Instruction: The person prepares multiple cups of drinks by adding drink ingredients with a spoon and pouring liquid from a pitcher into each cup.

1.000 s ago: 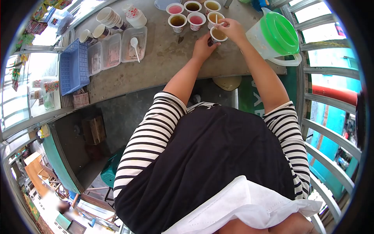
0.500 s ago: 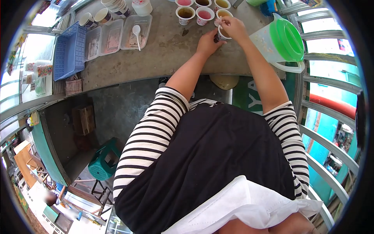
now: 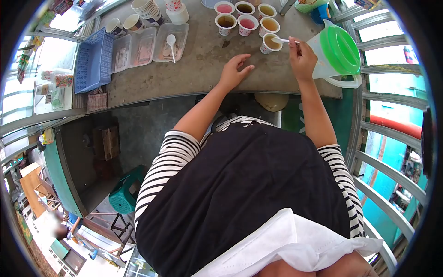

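My right hand (image 3: 303,59) pinches the handle of a white spoon (image 3: 280,41), whose bowl end is at the nearest cup (image 3: 271,44), which holds a yellowish-brown liquid. Empty and spread, my left hand (image 3: 236,71) hovers over the table, left of and nearer to me than that cup. Several more small cups stand close together behind it, among them a pink one (image 3: 248,24), a dark brown one (image 3: 225,23) and an orange-yellow one (image 3: 269,25).
A green-lidded pitcher (image 3: 339,50) stands right of my right hand. On the left of the table (image 3: 184,76) are a blue basket (image 3: 93,60), clear trays, one with a white spoon (image 3: 171,46), stacked paper cups (image 3: 146,11) and a white container (image 3: 177,15). A person is in the far lower left.
My left hand has let go of the nearest cup and moved left toward me. My right hand has moved right and nearer, now with the spoon visible. The view has shifted slightly.
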### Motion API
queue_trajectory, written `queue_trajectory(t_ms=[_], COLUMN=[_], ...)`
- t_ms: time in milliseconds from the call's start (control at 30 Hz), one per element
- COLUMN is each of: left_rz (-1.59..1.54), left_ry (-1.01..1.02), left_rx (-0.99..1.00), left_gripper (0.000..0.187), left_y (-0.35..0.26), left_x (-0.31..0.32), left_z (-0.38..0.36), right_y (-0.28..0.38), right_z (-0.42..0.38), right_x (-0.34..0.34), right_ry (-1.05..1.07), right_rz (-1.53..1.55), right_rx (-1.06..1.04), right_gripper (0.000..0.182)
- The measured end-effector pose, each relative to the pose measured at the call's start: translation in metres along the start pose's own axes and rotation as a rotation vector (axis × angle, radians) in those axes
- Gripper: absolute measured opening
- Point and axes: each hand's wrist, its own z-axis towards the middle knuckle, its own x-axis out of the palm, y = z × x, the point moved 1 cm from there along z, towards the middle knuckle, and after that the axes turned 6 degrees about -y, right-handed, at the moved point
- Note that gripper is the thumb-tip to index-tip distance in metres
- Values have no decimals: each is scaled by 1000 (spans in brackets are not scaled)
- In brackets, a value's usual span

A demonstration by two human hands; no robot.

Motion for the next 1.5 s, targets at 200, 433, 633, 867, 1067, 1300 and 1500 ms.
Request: queue_trajectory(t_ms=[200, 433, 633, 867, 1067, 1300, 1500], left_rz=[-107, -20, 28, -45, -67, -169, -285], left_ry=[4, -14, -100, -143, 10, 364, 600], left_rx=[-116, -184, -260, -294, -259, 416, 323], left_gripper=[38, 25, 18, 20, 16, 10, 11], left_y=[4, -20, -8, -48, -118, -295, -280], left_x=[-14, -50, -111, -195, -275, -295, -259], left_z=[-16, -23, -21, -21, 0, 37, 64], right_y=[7, 32, 51, 86, 76, 85, 91], right_z=[18, 20, 0, -78, -131, -134, -144], right_x=[1, -10, 26, 149, 207, 210, 183], right_ry=[91, 114, 25, 227, 182, 11, -176], right_rz=[6, -49, 415, 1105, 1259, 1124, 1046], right_rx=[8, -8, 344, 1341, 1809, 1846, 1862], right_gripper=[13, 11, 17, 24, 20, 19, 15])
